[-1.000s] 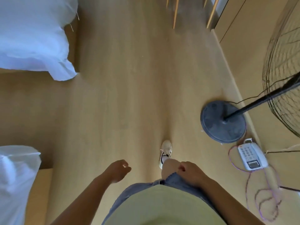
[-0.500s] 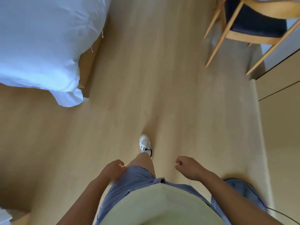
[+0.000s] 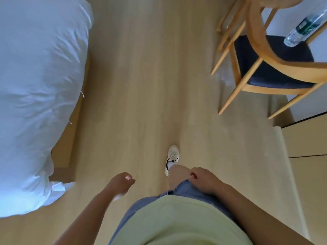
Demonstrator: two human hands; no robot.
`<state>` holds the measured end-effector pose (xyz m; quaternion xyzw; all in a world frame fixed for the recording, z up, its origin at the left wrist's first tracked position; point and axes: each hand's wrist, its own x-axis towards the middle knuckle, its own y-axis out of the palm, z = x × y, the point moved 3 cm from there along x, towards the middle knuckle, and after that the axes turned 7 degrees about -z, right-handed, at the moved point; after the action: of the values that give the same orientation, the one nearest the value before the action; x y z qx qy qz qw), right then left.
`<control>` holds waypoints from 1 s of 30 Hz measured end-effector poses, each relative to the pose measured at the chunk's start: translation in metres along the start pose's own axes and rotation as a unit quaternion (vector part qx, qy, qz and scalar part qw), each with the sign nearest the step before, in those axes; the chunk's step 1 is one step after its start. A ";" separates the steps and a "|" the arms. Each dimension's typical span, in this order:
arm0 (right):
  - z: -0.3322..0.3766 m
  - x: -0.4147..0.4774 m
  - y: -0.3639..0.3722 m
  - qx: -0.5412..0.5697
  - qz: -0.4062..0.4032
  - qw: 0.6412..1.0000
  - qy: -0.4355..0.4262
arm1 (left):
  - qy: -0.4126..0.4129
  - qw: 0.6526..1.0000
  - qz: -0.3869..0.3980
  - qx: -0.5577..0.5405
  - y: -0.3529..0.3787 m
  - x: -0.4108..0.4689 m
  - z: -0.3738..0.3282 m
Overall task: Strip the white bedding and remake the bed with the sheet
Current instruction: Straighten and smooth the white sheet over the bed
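Nearest, the left hand (image 3: pixel 122 182) and right hand (image 3: pixel 203 179) hang in front of the person's body, both with fingers loosely curled and holding nothing. The right hand lies beside the bare knee. Just beyond, a white shoe (image 3: pixel 172 156) points forward on the wooden floor (image 3: pixel 150 85). To the left, well apart from both hands, the white bedding (image 3: pixel 35 85) lies rumpled on the bed; its long axis runs from near to far, and its near corner droops over the wooden bed frame (image 3: pixel 70 138). Farther right stands a wooden chair (image 3: pixel 274 68), with a plastic bottle (image 3: pixel 304 27) behind it.
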<state>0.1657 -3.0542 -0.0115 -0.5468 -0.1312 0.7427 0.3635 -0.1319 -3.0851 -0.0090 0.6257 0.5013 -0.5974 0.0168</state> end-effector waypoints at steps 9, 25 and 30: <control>0.078 0.213 -0.252 0.041 -0.032 0.999 -0.005 | -0.015 0.994 -0.021 -0.108 -0.167 0.164 -0.200; 0.242 0.618 -0.669 0.100 -0.056 0.993 0.015 | 0.065 0.998 0.004 0.014 -0.522 0.573 -0.608; 0.247 0.759 -0.791 0.088 -0.027 0.995 0.028 | 0.050 0.998 0.030 0.035 -0.585 0.689 -0.731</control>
<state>0.1511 -1.9304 0.0038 -0.5292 -0.0703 0.7259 0.4337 -0.1259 -1.9230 0.0109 0.6697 0.4616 -0.5815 -0.0127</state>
